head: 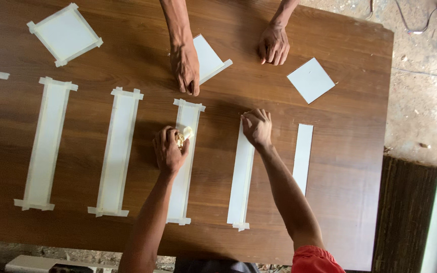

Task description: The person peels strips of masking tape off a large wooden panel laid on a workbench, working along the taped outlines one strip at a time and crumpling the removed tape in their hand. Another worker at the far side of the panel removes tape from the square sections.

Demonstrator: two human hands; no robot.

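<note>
My left hand (169, 149) is closed around a small roll of pale masking tape (184, 135), resting on a long white strip (185, 162) edged with tape. My right hand (257, 128) presses its fingertips on the top end of another long white strip (242, 177), which has tape along its left edge and bottom. A bare white strip (303, 156) lies just to the right.
Another person's two hands (185, 65) (273, 44) rest at the far side of the brown wooden table (350, 202), one by a white square (207, 58). More squares (310, 80) (65, 33) and taped strips (117, 151) (46, 144) lie leftward. Dirt floor on the right.
</note>
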